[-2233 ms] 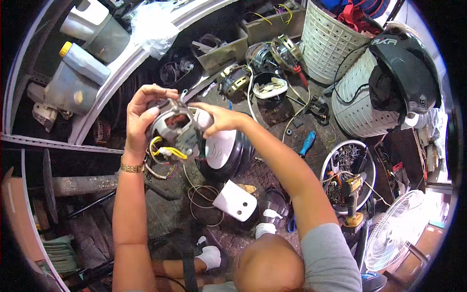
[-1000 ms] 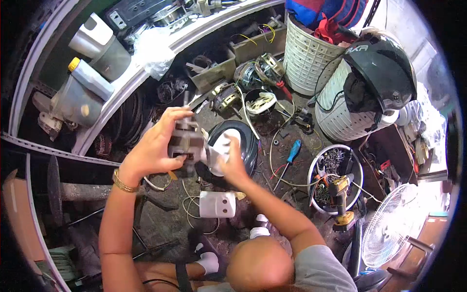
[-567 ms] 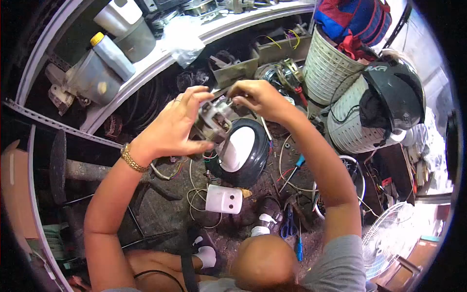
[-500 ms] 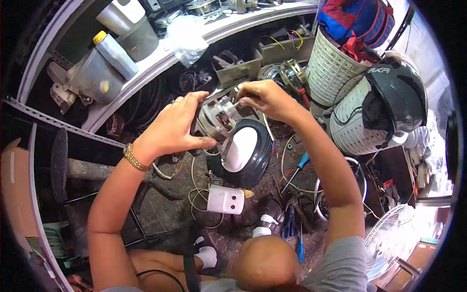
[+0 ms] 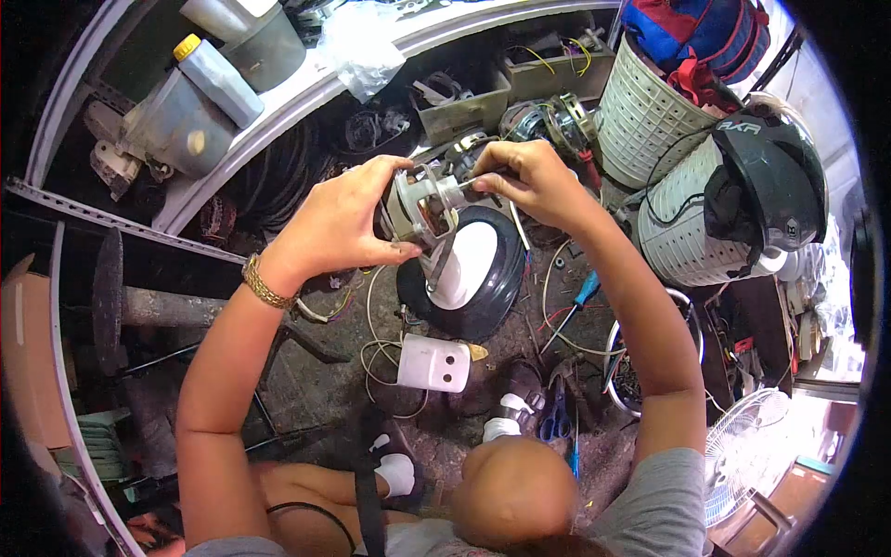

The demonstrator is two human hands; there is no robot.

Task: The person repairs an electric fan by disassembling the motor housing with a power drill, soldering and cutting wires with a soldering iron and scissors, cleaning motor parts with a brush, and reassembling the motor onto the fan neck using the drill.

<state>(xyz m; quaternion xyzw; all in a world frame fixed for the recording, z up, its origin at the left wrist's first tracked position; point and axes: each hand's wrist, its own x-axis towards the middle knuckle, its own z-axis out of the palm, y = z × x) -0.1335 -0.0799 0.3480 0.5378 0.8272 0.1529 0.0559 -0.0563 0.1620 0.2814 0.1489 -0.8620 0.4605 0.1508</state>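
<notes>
My left hand [image 5: 336, 221] is wrapped round the metal housing of a fan motor [image 5: 418, 206], with the thumb along its near side. Copper-coloured windings show through the gap in the housing. At the motor's right end, my right hand [image 5: 531, 184] has thumb and fingers pinched together on the thin shaft [image 5: 470, 185]. Whether a small part sits between those fingertips is hidden. Below the motor stands a round fan base [image 5: 509, 292] with a black rim and a white top, and a dark strip crosses its left part.
On the floor lie a white plastic box [image 5: 433, 362] with two holes, a blue screwdriver [image 5: 585, 290], blue-handled scissors [image 5: 556, 416] and loose wires. A hammer [image 5: 172, 307] is at left. White baskets [image 5: 650, 111], a black helmet [image 5: 766, 190] and a fan grille [image 5: 747, 446] stand at right.
The view has shifted slightly. My right hand has moved a little to the right and its wrist has turned, staying at the shaft end. My left hand keeps hold of the motor.
</notes>
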